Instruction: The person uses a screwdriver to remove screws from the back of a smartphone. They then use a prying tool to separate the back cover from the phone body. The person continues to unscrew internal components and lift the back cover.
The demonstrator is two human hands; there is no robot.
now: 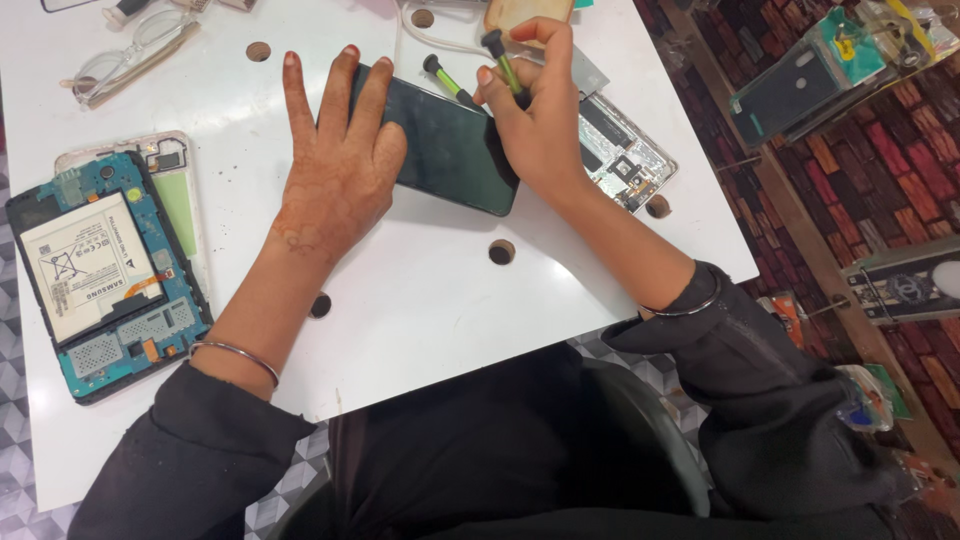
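- Head view, looking down on a white table with small round holes in its top.
- Left hand laid flat, palm down, fingers spread and straight, pressing on the left end of a dark phone; nothing clasped.
- Dark phone lying flat near the middle of the table, glossy side up, slightly slanted, between the two hands.
- Right hand curled shut around a thin green-shafted screwdriver, held like a pen, black cap uppermost, tip hidden at the phone's upper right edge.
- Second green tool with a black end lying just beyond the phone's top edge, close to the right-hand fingers; touching or not, cannot tell.
- Silver bangle on the left wrist, another bangle on the right; dark sleeves on both forearms.
- Opened phone body, circuit parts exposed, just right of the right hand, partly under it.
- Opened tablet at the table's left edge, well apart from the hands: blue board, white battery, black frame.
- Clear case lying under and behind the tablet.
- Clear safety glasses at the top left corner.
- Phone parts in packets on the patterned red floor at right.
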